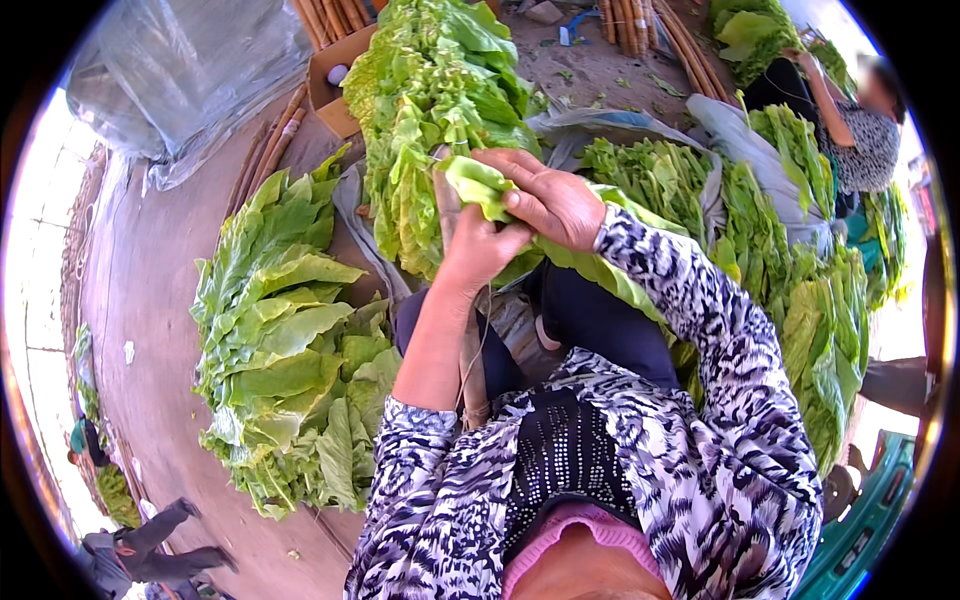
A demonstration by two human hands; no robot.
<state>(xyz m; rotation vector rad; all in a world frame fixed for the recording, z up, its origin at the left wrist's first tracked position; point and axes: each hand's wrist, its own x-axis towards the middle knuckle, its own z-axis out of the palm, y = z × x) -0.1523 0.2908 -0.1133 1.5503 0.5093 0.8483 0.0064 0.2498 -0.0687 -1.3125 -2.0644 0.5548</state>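
Both my hands meet over a wooden stick (470, 365) that slants up from my lap, with a thin string beside it. My right hand (560, 203) is closed on the stem ends of some green tobacco leaves (476, 186); their blades trail under my right wrist. My left hand (482, 248) is closed just below, at the same stems and against the stick; its fingertips are partly hidden. Beyond my hands, a thick row of tobacco leaves (440, 75) hangs along the far part of the stick.
A large heap of leaves (285, 340) lies to my left, and more heaps (825, 320) lie on my right. Bundled sticks (625, 25) and a cardboard box (335, 85) stand at the far side. Another person (860, 140) sits far right; a teal plastic crate (865, 520) is near right.
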